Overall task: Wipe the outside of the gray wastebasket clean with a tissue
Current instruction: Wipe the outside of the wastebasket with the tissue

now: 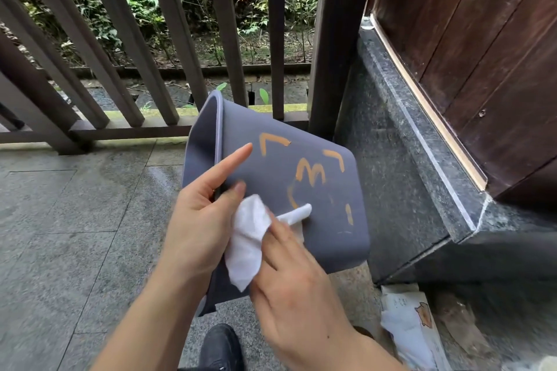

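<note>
The gray wastebasket (328, 238) is tipped on its side in mid-air, its open mouth facing left and one broad side facing me. Orange marker strokes cover that side. My left hand (205, 217) grips the basket at its rim, thumb on the outer wall and forefinger stretched along it. My right hand (298, 286) holds a crumpled white tissue (253, 238) and presses its tip against the wall beside the lower orange strokes. The basket's inside is hidden.
A dark wooden railing (144, 75) stands behind the basket, with plants beyond it. A granite ledge (422, 159) and a brown wooden door (488, 54) fill the right. A tissue packet (413, 328) lies on the stone floor (75, 235) at lower right; my black shoe (221, 346) is below.
</note>
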`<control>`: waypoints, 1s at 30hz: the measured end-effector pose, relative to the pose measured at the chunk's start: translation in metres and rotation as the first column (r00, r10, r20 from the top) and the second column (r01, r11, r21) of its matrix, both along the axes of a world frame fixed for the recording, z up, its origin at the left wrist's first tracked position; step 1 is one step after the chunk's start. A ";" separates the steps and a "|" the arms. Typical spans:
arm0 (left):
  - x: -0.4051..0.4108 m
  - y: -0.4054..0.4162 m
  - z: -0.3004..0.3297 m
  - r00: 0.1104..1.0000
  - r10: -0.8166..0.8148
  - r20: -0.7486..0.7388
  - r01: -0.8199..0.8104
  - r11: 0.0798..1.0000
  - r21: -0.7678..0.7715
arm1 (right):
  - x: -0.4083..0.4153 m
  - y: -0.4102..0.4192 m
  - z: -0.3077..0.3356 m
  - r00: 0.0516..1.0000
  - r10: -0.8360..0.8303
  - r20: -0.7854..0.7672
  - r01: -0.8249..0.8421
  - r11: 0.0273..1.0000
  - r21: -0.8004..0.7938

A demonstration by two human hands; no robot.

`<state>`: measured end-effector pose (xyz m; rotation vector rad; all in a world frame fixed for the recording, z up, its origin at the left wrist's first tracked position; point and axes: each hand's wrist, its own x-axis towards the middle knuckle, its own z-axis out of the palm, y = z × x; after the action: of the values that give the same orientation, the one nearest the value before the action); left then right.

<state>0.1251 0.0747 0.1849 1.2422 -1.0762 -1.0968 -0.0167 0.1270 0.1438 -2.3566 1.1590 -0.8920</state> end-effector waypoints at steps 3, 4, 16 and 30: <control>-0.001 0.002 0.001 1.000 -0.003 -0.013 0.003 1.000 0.012 | 0.002 0.000 -0.003 0.997 -0.017 -0.071 0.018 1.000 0.017; -0.001 0.002 0.002 1.000 -0.004 -0.015 0.004 1.000 0.014 | 0.002 0.000 -0.004 0.997 -0.029 -0.067 0.030 0.999 0.012; 0.005 0.001 0.008 0.983 0.113 -0.144 -0.102 0.991 0.082 | -0.002 0.003 -0.013 0.972 -0.225 0.067 0.228 0.973 -0.032; -0.013 0.003 0.007 0.988 0.082 -0.134 -0.079 0.996 0.030 | -0.005 -0.017 0.016 0.867 -0.343 -0.362 0.361 0.932 -0.020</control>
<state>0.1122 0.0775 0.1924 1.2026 -0.9053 -1.1189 -0.0219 0.1100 0.1598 -2.3711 1.7814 -0.5314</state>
